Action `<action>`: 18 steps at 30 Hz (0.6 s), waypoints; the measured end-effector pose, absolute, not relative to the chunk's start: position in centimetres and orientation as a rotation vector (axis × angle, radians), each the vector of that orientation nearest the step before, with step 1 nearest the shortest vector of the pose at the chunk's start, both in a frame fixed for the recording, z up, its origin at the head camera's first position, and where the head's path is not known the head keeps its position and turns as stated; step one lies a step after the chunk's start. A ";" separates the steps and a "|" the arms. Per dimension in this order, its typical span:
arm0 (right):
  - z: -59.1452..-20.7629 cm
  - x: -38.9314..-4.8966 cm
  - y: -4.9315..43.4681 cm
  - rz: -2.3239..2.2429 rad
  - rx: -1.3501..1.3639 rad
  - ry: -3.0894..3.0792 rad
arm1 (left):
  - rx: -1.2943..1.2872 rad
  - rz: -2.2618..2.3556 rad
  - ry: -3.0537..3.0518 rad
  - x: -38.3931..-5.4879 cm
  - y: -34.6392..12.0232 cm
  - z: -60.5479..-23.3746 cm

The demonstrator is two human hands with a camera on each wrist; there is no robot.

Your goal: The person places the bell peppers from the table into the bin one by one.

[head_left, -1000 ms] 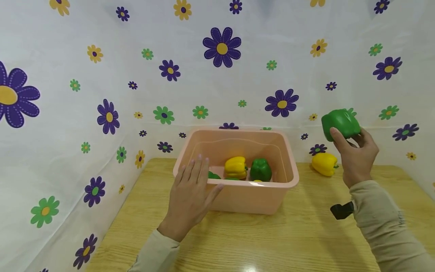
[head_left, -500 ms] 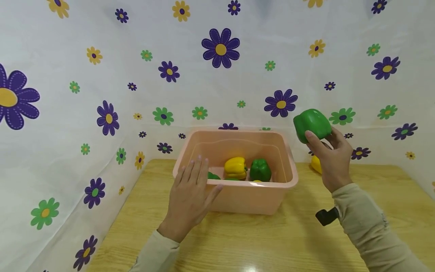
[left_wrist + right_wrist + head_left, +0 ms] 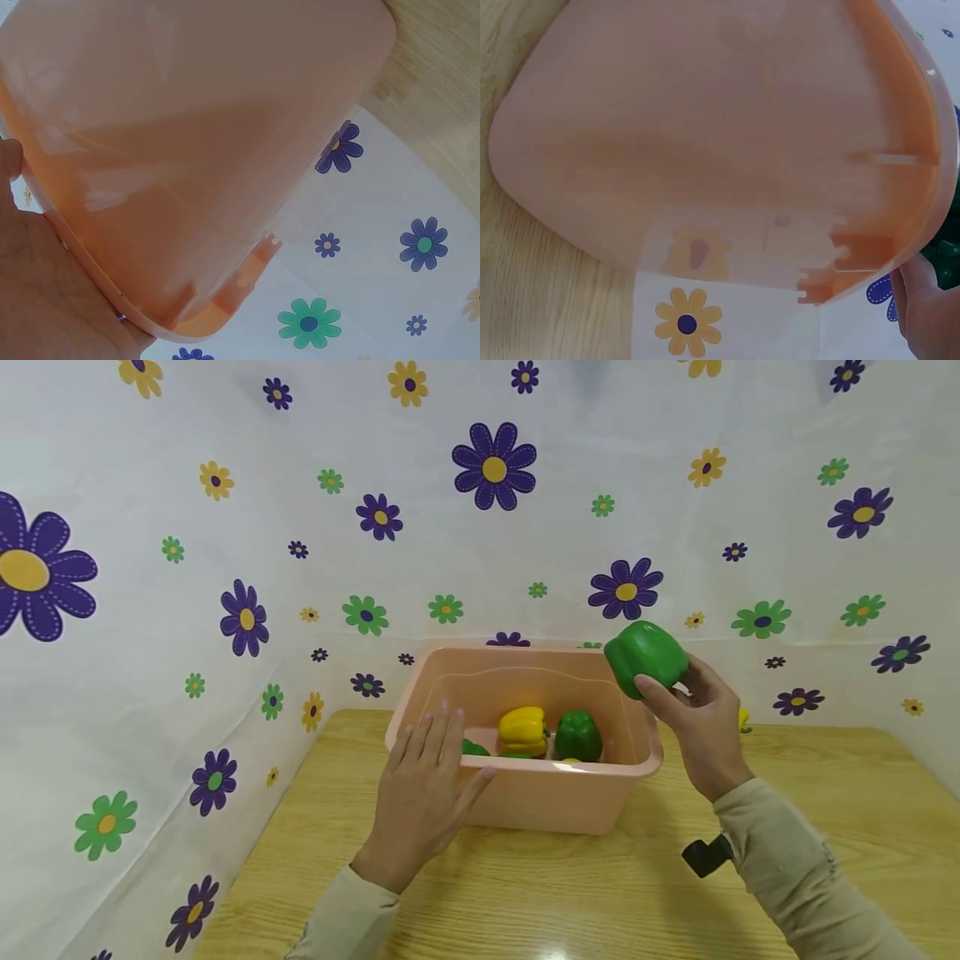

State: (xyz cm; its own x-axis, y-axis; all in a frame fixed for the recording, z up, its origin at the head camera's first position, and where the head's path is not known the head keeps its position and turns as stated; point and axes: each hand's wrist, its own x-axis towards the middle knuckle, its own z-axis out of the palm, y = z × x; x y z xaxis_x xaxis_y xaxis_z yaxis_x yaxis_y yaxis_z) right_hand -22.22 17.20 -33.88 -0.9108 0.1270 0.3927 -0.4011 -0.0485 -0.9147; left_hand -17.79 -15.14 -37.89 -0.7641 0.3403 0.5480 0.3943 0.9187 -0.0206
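— Starting at the left: what is the left hand doing?

— It lies flat against the near-left wall and rim of the pink bin, fingers straight and spread, gripping nothing. The left wrist view shows only the bin's outer wall with the palm pressed to it.

— And inside the bin?

— A yellow pepper and a green pepper in the bin side by side, with a sliver of another green one just behind the left fingers.

— Then the right side?

— The right hand holds the green pepper with fingers and thumb curled round it, in the air above the bin's far-right corner, just over the rim. Behind that hand a scrap of yellow shows on the wooden table; too little of it is visible to name.

— What could go wrong?

— In my judgement the pepper sits so close over the corner that, let go there, it could strike the rim and bounce onto the table. A knock from the right hand could also shove the light bin, though the left palm ought to brace it.
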 end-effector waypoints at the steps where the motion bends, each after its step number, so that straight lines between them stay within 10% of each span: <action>1: -34.0 -22.2 17.2 2.017 0.294 -1.891 | -0.525 -0.126 -2.509 -17.8 -15.1 -37.9; 18: -34.3 -22.2 17.5 1.952 0.315 -2.111 | -0.519 -0.112 -2.509 -17.7 -15.1 -37.7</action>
State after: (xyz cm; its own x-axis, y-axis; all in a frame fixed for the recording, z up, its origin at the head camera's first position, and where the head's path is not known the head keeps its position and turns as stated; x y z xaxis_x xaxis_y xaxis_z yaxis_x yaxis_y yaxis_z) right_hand -22.16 17.53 -34.33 -0.9457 0.0100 0.3248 -0.3230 0.0796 -0.9430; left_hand -17.70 -15.08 -37.73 -0.7628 0.3404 0.5498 0.3878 0.9212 -0.0323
